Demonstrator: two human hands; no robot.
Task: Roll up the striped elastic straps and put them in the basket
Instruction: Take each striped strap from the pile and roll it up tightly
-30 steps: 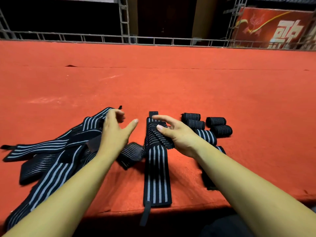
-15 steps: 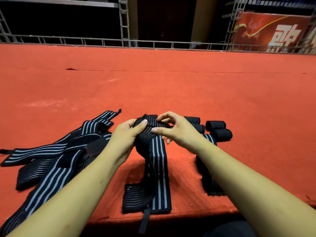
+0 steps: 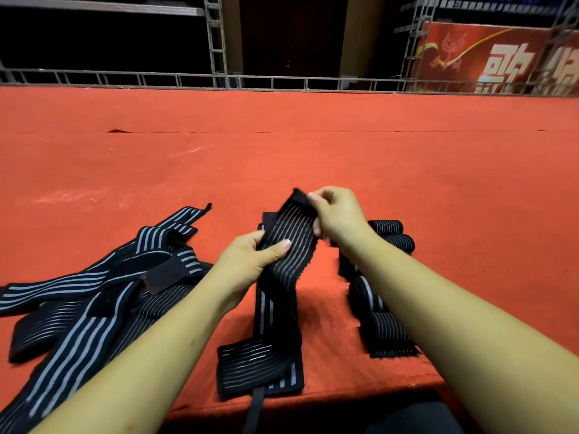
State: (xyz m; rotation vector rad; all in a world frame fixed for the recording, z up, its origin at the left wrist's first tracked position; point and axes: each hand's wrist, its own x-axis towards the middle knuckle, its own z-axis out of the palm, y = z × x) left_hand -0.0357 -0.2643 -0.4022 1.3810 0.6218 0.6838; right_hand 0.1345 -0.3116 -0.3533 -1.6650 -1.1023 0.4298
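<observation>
A black striped elastic strap (image 3: 289, 236) is lifted off the red surface between both hands. My right hand (image 3: 340, 216) pinches its far end, raised. My left hand (image 3: 247, 261) grips it lower down, thumb across the stripes. The rest of this strap hangs down and folds onto the surface near the front edge (image 3: 260, 364). A pile of loose unrolled straps (image 3: 94, 289) lies to the left. Rolled straps (image 3: 391, 234) sit to the right, partly hidden behind my right forearm. No basket is in view.
The red carpeted surface (image 3: 313, 158) stretches far ahead to a metal railing (image 3: 282, 81). Its front edge (image 3: 344, 399) runs just below my arms. Another flat strap (image 3: 382, 327) lies under my right forearm.
Both hands went from resting on the strap to gripping it. The right hand has lifted the strap's far end up and away, stretching a section between the hands.
</observation>
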